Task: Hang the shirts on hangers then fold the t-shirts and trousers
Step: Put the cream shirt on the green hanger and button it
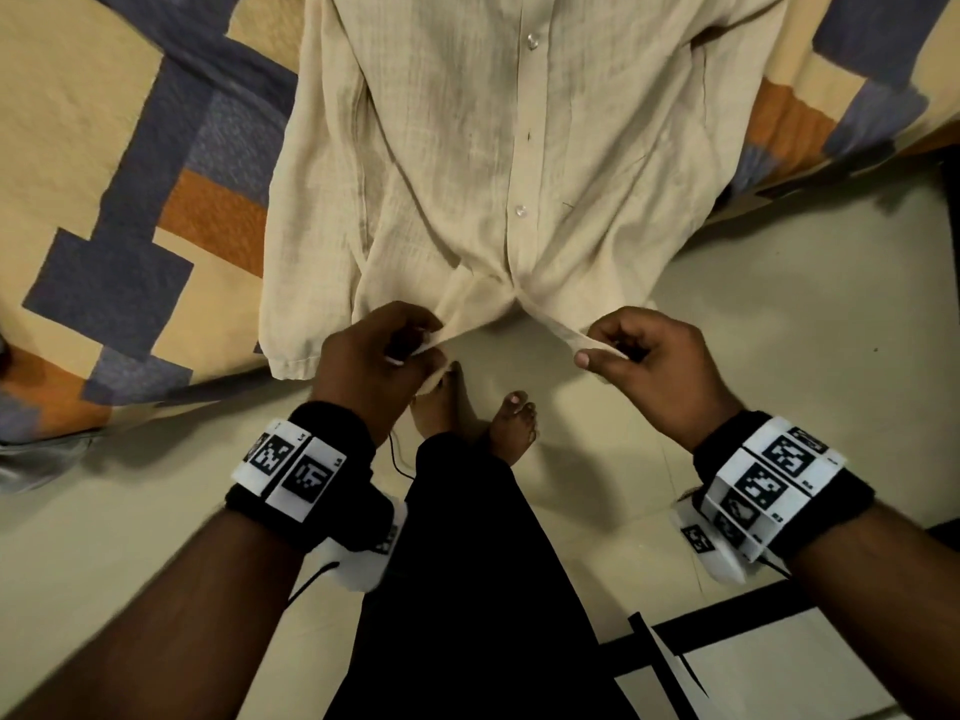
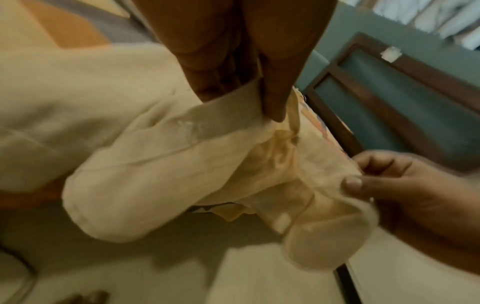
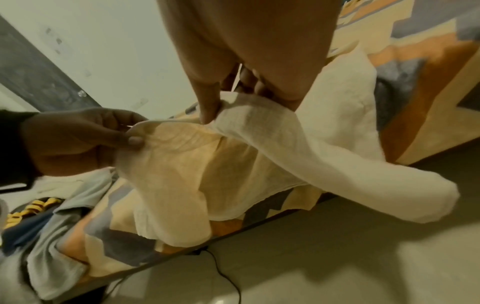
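both hands, left hand [image 1: 374, 356] and right hand [image 1: 649, 356], pinch cream shirt [image 1: 498, 148] hem over patterned bedspread [image 1: 104, 200].

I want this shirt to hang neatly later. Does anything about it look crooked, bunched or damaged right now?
No damage shows. The shirt lies face up on the bed, its bottom hem off the edge and bunched where the left hand and right hand each pinch it. No hanger is in view.

Crinkled matt cream cloth shirt [image 1: 467, 148] with glossy buttons [image 1: 531, 42], on soft patchwork-print bedsheet [image 1: 104, 148]; smooth floor [image 1: 727, 330].
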Demonstrator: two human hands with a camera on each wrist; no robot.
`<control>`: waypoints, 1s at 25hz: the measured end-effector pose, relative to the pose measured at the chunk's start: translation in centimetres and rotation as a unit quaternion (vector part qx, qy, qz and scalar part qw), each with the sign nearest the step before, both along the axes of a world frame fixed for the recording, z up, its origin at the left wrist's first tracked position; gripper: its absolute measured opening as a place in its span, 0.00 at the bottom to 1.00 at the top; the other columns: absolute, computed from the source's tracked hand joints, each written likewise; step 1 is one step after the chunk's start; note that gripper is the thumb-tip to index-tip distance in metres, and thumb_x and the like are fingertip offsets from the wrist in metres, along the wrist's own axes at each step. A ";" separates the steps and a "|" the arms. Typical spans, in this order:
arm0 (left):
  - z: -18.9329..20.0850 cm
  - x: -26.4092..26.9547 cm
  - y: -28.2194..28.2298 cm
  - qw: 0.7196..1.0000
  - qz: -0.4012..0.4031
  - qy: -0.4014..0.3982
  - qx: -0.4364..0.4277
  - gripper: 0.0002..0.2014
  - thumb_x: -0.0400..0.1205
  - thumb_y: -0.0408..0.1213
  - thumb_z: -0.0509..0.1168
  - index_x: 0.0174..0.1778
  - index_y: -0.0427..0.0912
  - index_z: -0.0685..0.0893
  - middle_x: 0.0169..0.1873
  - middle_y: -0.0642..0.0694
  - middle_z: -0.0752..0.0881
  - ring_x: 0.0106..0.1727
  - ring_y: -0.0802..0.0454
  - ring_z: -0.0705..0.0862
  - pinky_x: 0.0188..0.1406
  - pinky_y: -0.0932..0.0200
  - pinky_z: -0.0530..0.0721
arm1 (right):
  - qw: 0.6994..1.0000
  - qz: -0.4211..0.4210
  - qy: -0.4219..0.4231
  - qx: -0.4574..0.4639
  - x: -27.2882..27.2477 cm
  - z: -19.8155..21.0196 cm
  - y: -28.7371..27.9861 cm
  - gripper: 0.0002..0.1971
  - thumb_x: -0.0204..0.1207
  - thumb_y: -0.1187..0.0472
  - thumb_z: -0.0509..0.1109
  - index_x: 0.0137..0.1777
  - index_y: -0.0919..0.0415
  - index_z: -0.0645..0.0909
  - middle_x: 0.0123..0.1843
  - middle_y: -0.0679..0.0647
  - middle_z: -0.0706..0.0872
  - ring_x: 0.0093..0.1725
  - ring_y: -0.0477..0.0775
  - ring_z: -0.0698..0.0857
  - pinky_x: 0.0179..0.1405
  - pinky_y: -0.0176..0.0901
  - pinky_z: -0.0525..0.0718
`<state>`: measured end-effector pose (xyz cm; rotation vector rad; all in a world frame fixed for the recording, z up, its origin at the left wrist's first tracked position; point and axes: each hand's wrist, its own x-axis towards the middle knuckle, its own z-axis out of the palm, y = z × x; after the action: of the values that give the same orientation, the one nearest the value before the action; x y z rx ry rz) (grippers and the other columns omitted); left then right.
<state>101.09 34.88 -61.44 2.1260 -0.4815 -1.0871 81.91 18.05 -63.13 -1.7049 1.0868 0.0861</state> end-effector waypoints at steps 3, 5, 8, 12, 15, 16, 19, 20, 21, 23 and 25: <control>1.4 -2.2 -2.0 0.982 0.100 0.140 -0.082 0.12 0.70 0.30 0.78 0.45 0.47 0.87 0.37 0.51 0.87 0.38 0.65 0.84 0.41 0.69 0.83 | 0.994 -0.039 -0.069 0.075 0.9 1.4 2.1 0.11 0.70 0.68 0.79 0.37 0.52 0.82 0.29 0.39 0.81 0.31 0.40 0.76 0.36 0.31 0.76; 1.9 -3.8 -3.3 0.968 0.133 0.183 -0.107 0.06 0.75 0.29 0.74 0.45 0.44 0.88 0.35 0.52 0.89 0.38 0.61 0.87 0.40 0.67 0.84 | 0.989 -0.055 -0.107 0.091 1.6 2.2 2.9 0.11 0.72 0.70 0.77 0.38 0.53 0.82 0.29 0.43 0.81 0.30 0.41 0.76 0.33 0.30 0.77; 1.8 -4.9 -3.5 0.982 0.102 0.139 -0.082 0.06 0.76 0.32 0.74 0.42 0.49 0.89 0.33 0.56 0.90 0.38 0.61 0.88 0.43 0.63 0.86 | 0.985 -0.078 -0.128 0.080 2.0 2.9 3.5 0.11 0.72 0.69 0.76 0.38 0.51 0.82 0.30 0.45 0.82 0.31 0.45 0.79 0.31 0.30 0.79; 1.2 -4.9 -2.0 0.997 0.012 0.066 -0.030 0.10 0.70 0.34 0.78 0.39 0.51 0.85 0.29 0.51 0.86 0.31 0.54 0.85 0.37 0.57 0.86 | 0.992 -0.040 -0.120 -0.004 1.1 2.6 4.3 0.17 0.70 0.68 0.78 0.40 0.42 0.82 0.38 0.35 0.84 0.37 0.38 0.82 0.37 0.26 0.78; 1.3 -5.3 -1.5 0.992 0.034 0.119 -0.011 0.10 0.68 0.31 0.79 0.33 0.48 0.85 0.29 0.44 0.88 0.33 0.41 0.87 0.36 0.45 0.87 | 0.994 0.005 -0.109 -0.030 0.7 2.2 4.8 0.12 0.71 0.67 0.78 0.41 0.46 0.86 0.38 0.37 0.84 0.40 0.41 0.84 0.39 0.28 0.78; 1.4 -5.4 -1.5 0.988 0.052 0.143 -0.013 0.09 0.69 0.29 0.79 0.34 0.45 0.86 0.30 0.42 0.88 0.34 0.38 0.87 0.37 0.45 0.87 | 0.993 0.017 -0.108 -0.035 0.5 2.0 5.0 0.09 0.71 0.68 0.78 0.42 0.50 0.88 0.39 0.38 0.84 0.40 0.41 0.85 0.39 0.28 0.78; 1.5 -5.4 -1.3 0.980 0.071 0.186 -0.018 0.08 0.69 0.23 0.77 0.37 0.39 0.87 0.28 0.46 0.89 0.31 0.46 0.88 0.35 0.57 0.87 | 0.994 0.027 -0.102 -0.026 0.3 1.7 5.1 0.06 0.71 0.68 0.78 0.44 0.58 0.90 0.40 0.39 0.86 0.41 0.40 0.85 0.41 0.27 0.78; 1.5 -5.4 -1.4 0.977 0.078 0.198 -0.018 0.09 0.69 0.23 0.77 0.37 0.39 0.87 0.28 0.49 0.89 0.31 0.50 0.87 0.36 0.59 0.86 | 0.995 0.019 -0.100 -0.011 0.3 1.7 5.1 0.07 0.71 0.68 0.78 0.45 0.56 0.91 0.39 0.40 0.86 0.41 0.41 0.86 0.41 0.29 0.79; 1.3 -5.4 -1.5 0.975 0.084 0.203 -0.016 0.10 0.69 0.22 0.77 0.37 0.41 0.88 0.28 0.50 0.89 0.32 0.52 0.88 0.38 0.59 0.86 | 0.995 0.005 -0.099 0.013 0.4 1.7 5.1 0.08 0.70 0.68 0.78 0.45 0.54 0.90 0.38 0.40 0.87 0.41 0.41 0.86 0.42 0.31 0.81; 0.8 -5.4 -1.6 0.976 0.092 0.198 -0.008 0.11 0.69 0.23 0.77 0.36 0.45 0.88 0.31 0.49 0.90 0.36 0.51 0.89 0.44 0.55 0.87 | 0.991 -0.036 -0.095 0.083 0.5 1.9 5.0 0.12 0.69 0.70 0.78 0.45 0.52 0.90 0.38 0.41 0.90 0.41 0.41 0.88 0.45 0.35 0.84; 0.6 -5.5 -1.7 0.975 0.094 0.200 -0.010 0.12 0.69 0.22 0.76 0.37 0.46 0.89 0.32 0.47 0.91 0.38 0.50 0.90 0.46 0.54 0.88 | 0.982 -0.081 -0.090 0.148 0.4 1.9 4.8 0.12 0.69 0.73 0.78 0.48 0.58 0.90 0.42 0.45 0.92 0.44 0.45 0.90 0.49 0.38 0.86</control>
<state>95.58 33.13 -60.80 1.8258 -0.0962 -1.3475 82.36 22.84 -61.23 -1.3281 1.0175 -0.0100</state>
